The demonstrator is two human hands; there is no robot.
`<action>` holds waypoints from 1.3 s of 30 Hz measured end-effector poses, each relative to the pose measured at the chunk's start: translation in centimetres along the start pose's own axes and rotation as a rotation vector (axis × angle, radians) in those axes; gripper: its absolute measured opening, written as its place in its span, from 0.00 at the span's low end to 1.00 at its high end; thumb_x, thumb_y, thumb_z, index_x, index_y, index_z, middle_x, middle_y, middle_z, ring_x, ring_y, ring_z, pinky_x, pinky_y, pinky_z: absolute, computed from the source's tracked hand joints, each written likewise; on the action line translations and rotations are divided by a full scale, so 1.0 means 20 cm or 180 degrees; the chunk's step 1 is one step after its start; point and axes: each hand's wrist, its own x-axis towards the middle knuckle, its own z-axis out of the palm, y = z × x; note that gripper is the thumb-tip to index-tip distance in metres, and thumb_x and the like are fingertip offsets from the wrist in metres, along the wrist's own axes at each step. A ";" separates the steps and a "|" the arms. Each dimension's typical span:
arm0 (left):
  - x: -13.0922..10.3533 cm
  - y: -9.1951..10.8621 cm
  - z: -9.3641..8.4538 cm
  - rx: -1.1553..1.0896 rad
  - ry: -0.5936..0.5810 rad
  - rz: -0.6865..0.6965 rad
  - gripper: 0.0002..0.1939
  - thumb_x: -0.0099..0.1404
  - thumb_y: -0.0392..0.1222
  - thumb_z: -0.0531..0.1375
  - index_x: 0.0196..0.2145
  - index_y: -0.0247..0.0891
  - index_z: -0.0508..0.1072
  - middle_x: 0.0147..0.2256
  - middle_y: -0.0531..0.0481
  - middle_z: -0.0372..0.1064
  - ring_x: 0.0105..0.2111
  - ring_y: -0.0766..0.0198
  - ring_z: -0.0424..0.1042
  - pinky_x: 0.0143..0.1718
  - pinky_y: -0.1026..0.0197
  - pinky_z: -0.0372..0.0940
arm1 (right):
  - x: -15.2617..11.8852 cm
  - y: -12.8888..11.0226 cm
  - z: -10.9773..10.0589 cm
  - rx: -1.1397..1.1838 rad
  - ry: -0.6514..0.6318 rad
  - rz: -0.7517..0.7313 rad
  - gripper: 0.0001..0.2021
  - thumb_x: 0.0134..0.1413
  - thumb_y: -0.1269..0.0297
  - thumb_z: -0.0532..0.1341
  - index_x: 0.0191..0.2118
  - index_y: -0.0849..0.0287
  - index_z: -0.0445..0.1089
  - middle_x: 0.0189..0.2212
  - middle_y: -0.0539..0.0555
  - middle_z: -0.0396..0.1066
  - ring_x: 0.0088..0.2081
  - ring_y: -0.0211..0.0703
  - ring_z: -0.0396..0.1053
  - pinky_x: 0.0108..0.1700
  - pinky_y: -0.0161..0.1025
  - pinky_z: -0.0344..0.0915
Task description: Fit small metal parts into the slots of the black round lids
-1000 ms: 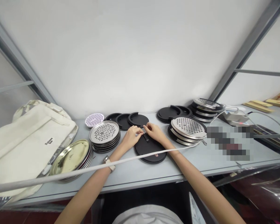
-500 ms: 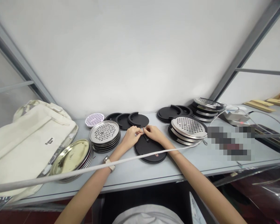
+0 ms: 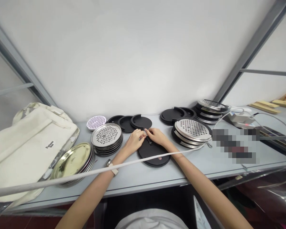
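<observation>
A black round plate [image 3: 154, 156] lies flat on the grey table, with a small dark strip near its far edge. At that far edge my left hand [image 3: 135, 140] is closed in a pinch, and whatever its fingertips grip is too small to make out. Touching close beside it, my right hand [image 3: 156, 136] has its thumb and fingers pressed together over the same spot. Behind my hands lie several black discs with curved rims [image 3: 143, 122]. Left of my left hand stands a stack of perforated metal plates [image 3: 106, 135].
Gold-coloured plates [image 3: 72, 159] and a cream bag [image 3: 30, 140] occupy the left. On the right are stacked perforated discs [image 3: 193, 129], more stacked discs [image 3: 209, 111], a white power strip [image 3: 241, 117] and wooden pieces [image 3: 264, 107]. A white cable [image 3: 85, 174] crosses in front of my forearms.
My fingertips have shifted very slightly at the far edge of the black plate. Everything else looks the same.
</observation>
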 end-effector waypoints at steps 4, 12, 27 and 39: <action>0.00 0.00 0.00 -0.0111 -0.0013 -0.0066 0.05 0.62 0.31 0.56 0.29 0.37 0.70 0.28 0.52 0.66 0.31 0.64 0.65 0.37 0.61 0.61 | 0.00 0.01 0.00 -0.0054 -0.0027 -0.0037 0.20 0.63 0.59 0.47 0.24 0.61 0.66 0.23 0.56 0.71 0.26 0.39 0.65 0.30 0.33 0.52; 0.00 -0.02 0.01 -0.0485 0.0119 -0.0337 0.04 0.60 0.31 0.58 0.29 0.36 0.72 0.28 0.52 0.69 0.29 0.67 0.68 0.33 0.64 0.63 | 0.01 0.01 0.00 0.0051 -0.0093 -0.0075 0.17 0.61 0.65 0.48 0.24 0.62 0.66 0.23 0.54 0.70 0.25 0.37 0.62 0.29 0.33 0.51; 0.02 -0.03 0.02 -0.0830 0.0138 -0.0538 0.03 0.58 0.33 0.59 0.28 0.35 0.73 0.27 0.51 0.73 0.28 0.66 0.70 0.30 0.65 0.62 | 0.03 0.02 0.01 0.0102 -0.0185 -0.0036 0.13 0.58 0.71 0.50 0.23 0.61 0.64 0.23 0.51 0.67 0.25 0.34 0.58 0.30 0.31 0.51; 0.02 -0.04 0.03 -0.0978 0.0135 -0.0614 0.03 0.58 0.34 0.60 0.27 0.34 0.74 0.26 0.51 0.73 0.27 0.67 0.68 0.28 0.65 0.59 | 0.03 0.04 0.02 0.0066 -0.0210 -0.0052 0.13 0.59 0.70 0.50 0.25 0.62 0.64 0.24 0.51 0.67 0.27 0.35 0.59 0.31 0.32 0.51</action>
